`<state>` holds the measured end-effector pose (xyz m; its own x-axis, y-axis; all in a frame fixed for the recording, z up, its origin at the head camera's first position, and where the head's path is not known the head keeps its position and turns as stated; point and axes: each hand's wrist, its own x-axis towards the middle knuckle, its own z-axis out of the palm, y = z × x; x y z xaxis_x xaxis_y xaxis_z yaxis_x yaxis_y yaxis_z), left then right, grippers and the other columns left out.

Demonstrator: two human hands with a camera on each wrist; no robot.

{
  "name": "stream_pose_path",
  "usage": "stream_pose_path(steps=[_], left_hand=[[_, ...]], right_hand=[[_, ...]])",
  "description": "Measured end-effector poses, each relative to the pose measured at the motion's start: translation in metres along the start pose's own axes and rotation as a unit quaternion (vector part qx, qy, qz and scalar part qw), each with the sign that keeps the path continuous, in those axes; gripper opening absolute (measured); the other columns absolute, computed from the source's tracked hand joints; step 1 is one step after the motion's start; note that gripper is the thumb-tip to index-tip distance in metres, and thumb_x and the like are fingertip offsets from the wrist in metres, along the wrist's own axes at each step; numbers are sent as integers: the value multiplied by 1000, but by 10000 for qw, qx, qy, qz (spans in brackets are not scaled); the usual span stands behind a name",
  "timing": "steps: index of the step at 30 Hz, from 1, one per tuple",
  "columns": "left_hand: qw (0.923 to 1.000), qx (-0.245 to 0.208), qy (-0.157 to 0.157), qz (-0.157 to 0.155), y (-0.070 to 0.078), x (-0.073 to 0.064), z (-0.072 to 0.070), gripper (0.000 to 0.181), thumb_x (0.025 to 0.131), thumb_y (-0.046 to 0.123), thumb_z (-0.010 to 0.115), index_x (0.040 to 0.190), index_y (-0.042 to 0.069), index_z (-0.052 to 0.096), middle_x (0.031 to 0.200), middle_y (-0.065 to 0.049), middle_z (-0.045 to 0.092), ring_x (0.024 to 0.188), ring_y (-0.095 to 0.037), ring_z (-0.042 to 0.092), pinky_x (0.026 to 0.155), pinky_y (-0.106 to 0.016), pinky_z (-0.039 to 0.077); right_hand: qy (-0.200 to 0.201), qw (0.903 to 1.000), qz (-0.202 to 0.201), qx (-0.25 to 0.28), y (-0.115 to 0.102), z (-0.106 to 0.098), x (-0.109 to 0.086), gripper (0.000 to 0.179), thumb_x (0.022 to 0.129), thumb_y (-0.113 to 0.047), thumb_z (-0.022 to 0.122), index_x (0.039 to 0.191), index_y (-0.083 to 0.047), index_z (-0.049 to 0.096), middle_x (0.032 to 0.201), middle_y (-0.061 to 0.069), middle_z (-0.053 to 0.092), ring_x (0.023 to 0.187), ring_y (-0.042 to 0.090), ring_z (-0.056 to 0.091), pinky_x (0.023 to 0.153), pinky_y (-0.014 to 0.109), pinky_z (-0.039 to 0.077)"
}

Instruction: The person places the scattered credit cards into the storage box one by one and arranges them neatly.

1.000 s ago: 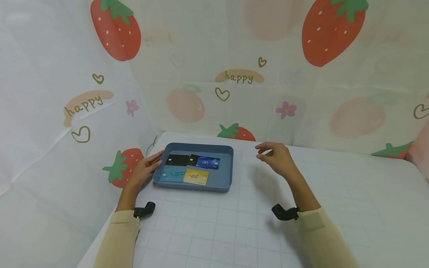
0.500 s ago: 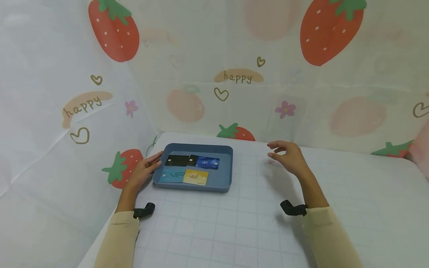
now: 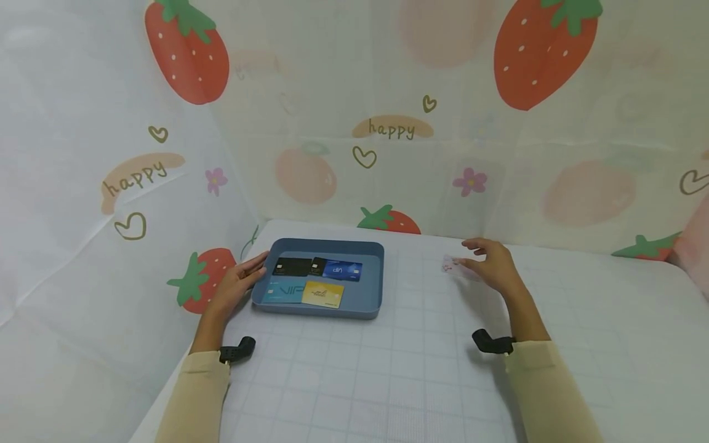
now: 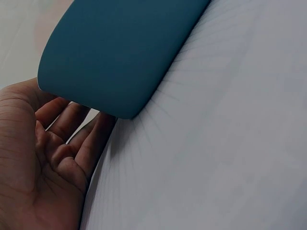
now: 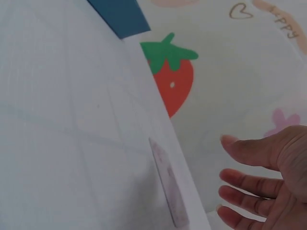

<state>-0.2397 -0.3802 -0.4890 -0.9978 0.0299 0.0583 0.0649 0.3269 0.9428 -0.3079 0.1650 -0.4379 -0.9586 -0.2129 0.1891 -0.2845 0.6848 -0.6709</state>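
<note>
A blue rectangular tray holds several bank-style cards: a black card, a dark-and-blue card, a light blue VIP card and a yellow card. My left hand rests at the tray's left end, fingers stretched along its outer wall; in the left wrist view the fingertips disappear behind the tray's corner. A pale card with reddish print lies on the table right of the tray. Above it hovers my right hand, thumb and fingers apart and holding nothing.
The table wears a white checked cloth. Behind and to the left hang white curtains printed with strawberries, hearts and "happy". Each wrist carries a small black camera, such as the left one.
My right hand has moved to the right, uncovering the pale card that lies beneath it. The left hand and the tray have stayed in place.
</note>
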Motion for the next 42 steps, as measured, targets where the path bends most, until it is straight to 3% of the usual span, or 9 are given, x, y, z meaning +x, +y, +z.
stream_pose_path(steps=[4, 14, 22, 29, 42], left_hand=[[10000, 63, -19, -20, 11, -5, 2, 53, 96, 22, 56, 144, 10, 38, 145, -9, 40, 135, -22, 35, 106, -41, 32], [10000, -60, 11, -29, -13, 6, -2, 51, 96, 25, 56, 144, 20, 40, 146, -3, 40, 136, -20, 33, 107, -42, 30], [9998, 29, 149, -119, -16, 8, 0, 50, 94, 32, 58, 142, 26, 44, 143, 3, 45, 133, -16, 38, 106, -39, 33], [10000, 60, 62, -37, -17, 7, 0, 52, 95, 32, 57, 144, 22, 41, 145, -1, 41, 135, -19, 36, 106, -42, 32], [9997, -55, 134, -190, -17, 7, 0, 50, 93, 33, 59, 141, 27, 45, 143, 5, 45, 133, -13, 38, 107, -38, 33]], right_hand=[[-70, 9998, 155, -118, 9, 1, -1, 40, 87, -12, 65, 124, 2, 56, 124, 25, 56, 113, 42, 51, 92, 55, 43], [-310, 9950, 560, -773, 23, 9, -1, 46, 87, -17, 66, 124, 8, 56, 127, 32, 49, 119, 46, 43, 100, 58, 33], [-293, 9926, 605, -1007, 31, 14, -1, 51, 84, -18, 70, 123, 11, 55, 124, 33, 48, 118, 46, 41, 101, 57, 32], [-262, 9920, 743, -984, 28, 15, -4, 50, 83, -19, 70, 123, 8, 56, 126, 33, 41, 117, 48, 38, 100, 58, 31], [-285, 9923, 891, -808, 34, 15, -4, 44, 81, -20, 74, 115, 3, 58, 127, 33, 39, 115, 47, 37, 98, 59, 32]])
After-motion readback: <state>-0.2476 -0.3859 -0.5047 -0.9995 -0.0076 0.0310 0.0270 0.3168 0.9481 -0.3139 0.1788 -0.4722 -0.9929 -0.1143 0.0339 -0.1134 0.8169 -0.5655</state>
